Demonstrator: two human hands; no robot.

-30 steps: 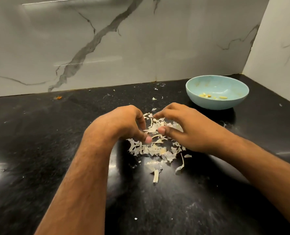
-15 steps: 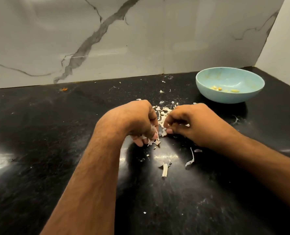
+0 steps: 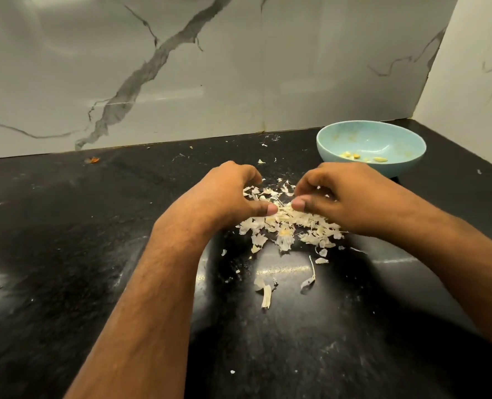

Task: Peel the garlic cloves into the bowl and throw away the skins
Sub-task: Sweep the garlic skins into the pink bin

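Both hands sit over a loose pile of garlic skins point(image 3: 288, 226) on the black counter point(image 3: 66, 240), and the step in hand looks like gathering those skins for the bin. The left hand point(image 3: 224, 194) has its fingers curled down into the left edge of the pile with the thumb stretched toward the middle; the right hand point(image 3: 334, 197) mirrors it, fingers bent over the right edge, thumb pointing inward so the two thumb tips nearly meet over the skins. Whether either hand has flakes pinched is hard to tell; they seem to be raking and cupping, not gripping. To do this well, I would sweep inward from both sides with the edges of the palms low on the counter, press the heap together, then lift it between cupped hands, because the flakes are light and will scatter. The stragglers nearer the person need a second pass. Counting: one pile, with roughly four larger loose pieces point(image 3: 266, 295) below it and small specks toward the wall; one pale blue bowl point(image 3: 334, 145) stands behind the right hand, well apart from the pile, holding about four or five peeled cloves point(image 3: 380, 159). No unpeeled cloves are visible.
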